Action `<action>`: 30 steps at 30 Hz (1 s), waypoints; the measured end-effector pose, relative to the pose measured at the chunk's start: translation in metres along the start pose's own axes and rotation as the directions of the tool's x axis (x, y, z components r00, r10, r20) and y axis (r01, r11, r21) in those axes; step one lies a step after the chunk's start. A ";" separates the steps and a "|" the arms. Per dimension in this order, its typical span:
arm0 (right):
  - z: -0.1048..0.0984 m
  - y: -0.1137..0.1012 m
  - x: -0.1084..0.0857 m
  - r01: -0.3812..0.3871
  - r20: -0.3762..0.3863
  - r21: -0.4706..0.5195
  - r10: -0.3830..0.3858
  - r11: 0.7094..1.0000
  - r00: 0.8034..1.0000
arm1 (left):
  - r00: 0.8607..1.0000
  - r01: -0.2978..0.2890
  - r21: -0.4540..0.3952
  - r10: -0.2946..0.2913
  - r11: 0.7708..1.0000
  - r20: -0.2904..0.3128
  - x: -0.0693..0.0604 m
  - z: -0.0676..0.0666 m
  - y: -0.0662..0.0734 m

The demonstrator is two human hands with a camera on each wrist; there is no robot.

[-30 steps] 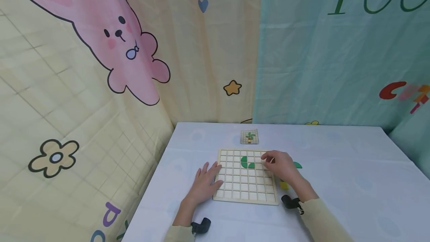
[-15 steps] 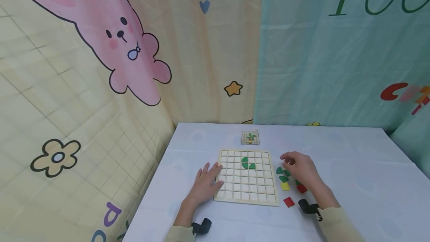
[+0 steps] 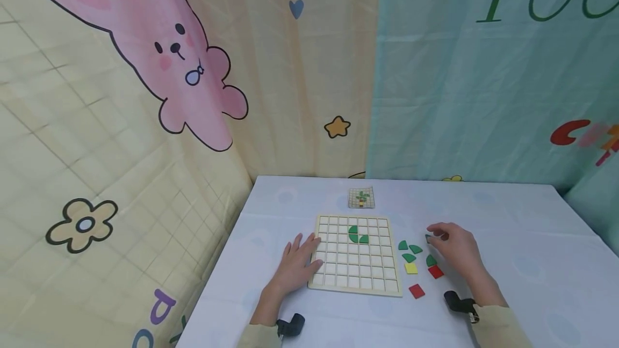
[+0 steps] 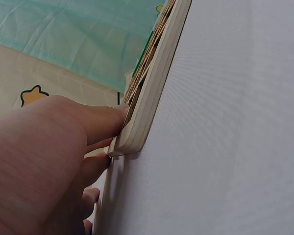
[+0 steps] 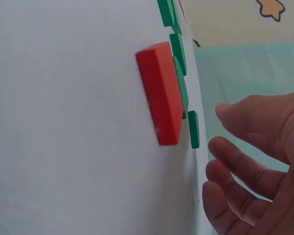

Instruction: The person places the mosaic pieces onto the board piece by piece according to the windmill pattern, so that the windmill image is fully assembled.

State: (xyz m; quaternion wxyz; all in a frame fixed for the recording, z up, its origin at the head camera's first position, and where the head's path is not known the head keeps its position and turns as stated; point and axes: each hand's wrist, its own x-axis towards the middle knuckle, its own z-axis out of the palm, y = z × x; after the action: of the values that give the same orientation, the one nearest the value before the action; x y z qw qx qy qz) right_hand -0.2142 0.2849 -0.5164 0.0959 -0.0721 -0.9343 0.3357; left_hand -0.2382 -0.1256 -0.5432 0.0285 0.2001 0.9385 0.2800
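Observation:
A white gridded puzzle board [image 3: 355,278] lies on the table, with several green quarter-circle tiles [image 3: 353,230] in its upper middle cells. My left hand [image 3: 297,262] rests on its left edge, fingers spread; in the left wrist view the thumb touches the wooden rim [image 4: 146,107]. My right hand [image 3: 454,247] hovers right of the board, thumb and fingers bent and apart. Just at its fingertips is a green tile [image 3: 427,238]. The right wrist view shows this green tile [image 5: 193,129] clear of the fingers, behind a red block [image 5: 161,95].
Several loose green tiles [image 3: 409,257], a yellow square [image 3: 411,268] and two red squares [image 3: 417,291] lie between the board and my right hand. A small pattern card [image 3: 361,197] lies behind the board. Printed curtains hang behind the table's far edge.
My right hand has moved from the board's right edge rightward past the loose tiles, uncovering them. My left hand stays on the board's edge, and the tiles on the board look the same.

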 end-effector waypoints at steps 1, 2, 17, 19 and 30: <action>0.000 0.002 0.000 -0.005 0.002 -0.002 0.005 1.000 1.000 | 1.000 0.000 0.003 0.000 1.000 0.001 0.000 0.000 0.000; 0.001 0.003 0.000 -0.010 0.006 -0.003 0.010 1.000 1.000 | 1.000 0.000 0.004 0.000 1.000 0.002 0.000 0.000 0.000; 0.007 0.013 0.009 -0.021 0.051 -0.035 0.023 0.999 0.998 | 1.000 0.007 -0.005 -0.007 1.000 -0.004 -0.001 -0.003 0.002; 0.007 0.014 0.009 -0.023 0.047 -0.038 0.025 0.999 0.999 | 1.000 0.010 -0.007 -0.010 1.000 -0.004 -0.001 -0.003 0.002; 0.003 0.012 0.007 -0.045 0.052 -0.014 0.045 0.999 0.998 | 1.000 0.000 0.003 0.000 1.000 -0.009 0.000 0.000 0.001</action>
State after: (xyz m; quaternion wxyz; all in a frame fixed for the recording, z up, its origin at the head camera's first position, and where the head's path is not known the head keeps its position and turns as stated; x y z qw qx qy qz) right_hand -0.2213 0.2936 -0.5257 0.0636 -0.0850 -0.9367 0.3336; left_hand -0.2377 -0.1249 -0.5428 0.0237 0.1990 0.9390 0.2794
